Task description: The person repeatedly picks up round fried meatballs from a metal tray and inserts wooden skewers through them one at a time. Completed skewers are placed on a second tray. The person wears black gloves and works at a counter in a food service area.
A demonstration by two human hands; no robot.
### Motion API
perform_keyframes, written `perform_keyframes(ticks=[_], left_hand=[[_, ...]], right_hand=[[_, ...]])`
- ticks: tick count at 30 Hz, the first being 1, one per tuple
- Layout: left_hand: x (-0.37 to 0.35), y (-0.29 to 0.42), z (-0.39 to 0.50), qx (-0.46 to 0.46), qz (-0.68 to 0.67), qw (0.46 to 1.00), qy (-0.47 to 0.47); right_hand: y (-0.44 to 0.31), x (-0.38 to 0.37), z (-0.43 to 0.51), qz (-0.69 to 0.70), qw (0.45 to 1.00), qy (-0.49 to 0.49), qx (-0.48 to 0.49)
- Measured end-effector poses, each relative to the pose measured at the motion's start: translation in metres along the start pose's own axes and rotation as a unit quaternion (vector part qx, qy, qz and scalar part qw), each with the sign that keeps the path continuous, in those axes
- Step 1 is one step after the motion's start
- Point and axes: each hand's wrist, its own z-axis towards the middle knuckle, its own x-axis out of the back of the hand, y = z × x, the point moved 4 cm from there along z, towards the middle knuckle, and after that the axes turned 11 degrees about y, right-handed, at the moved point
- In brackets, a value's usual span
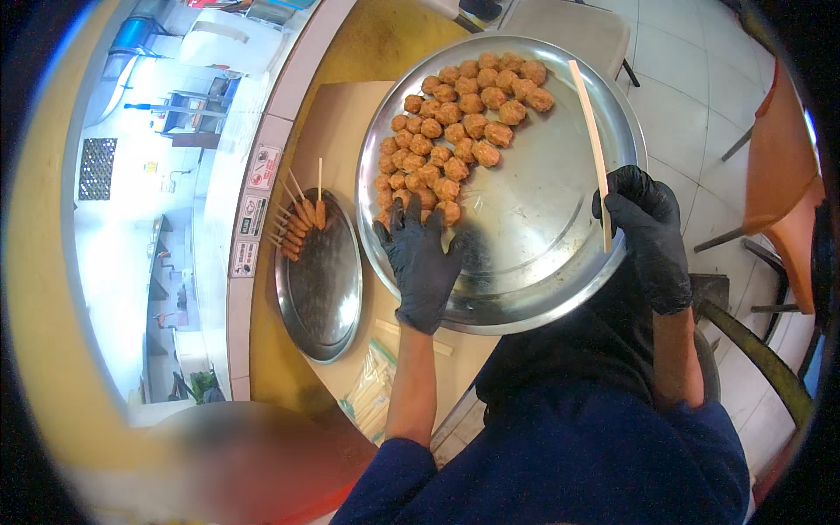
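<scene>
A large round metal tray [525,275] holds many browned meatballs [472,125] bunched along its left and upper part. My left hand [423,256], in a black glove, reaches over the tray's lower left, its fingertips at the lowest meatballs; whether it grips one cannot be told. In my right hand [640,210], also gloved in black, a flat wooden stick [590,131] is pinched near its lower end, over the tray's right rim. To the left, an oval metal tray [321,289] bears several skewered pieces of food [308,216], their sticks pointing outward over its rim.
A plastic bag of wooden sticks [371,394] lies on the table [459,361] below the trays, near a loose stick [443,348]. A tiled ledge [239,315] with stickers borders the left side. Orange chairs [784,230] stand at the right, a pale chair [564,26] beyond the large tray.
</scene>
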Motion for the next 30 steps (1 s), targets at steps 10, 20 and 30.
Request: perform_keyframes(ticks=[10, 20, 30], left_hand=[[-0.013, 0.002, 0.002, -0.049, 0.065, 0.996, 0.04], [0.012, 0.031, 0.003, 0.017, -0.178, 0.984, 0.005], [-0.005, 0.023, 0.001, 0.309, -0.68, 0.652, -0.132]], right_hand=[[-0.01, -0.001, -0.003, -0.008, 0.999, 0.003, 0.043], [-0.008, 0.001, -0.005, -0.076, 0.992, -0.004, 0.104], [0.004, 0.019, -0.001, 0.116, 0.99, 0.064, -0.037]])
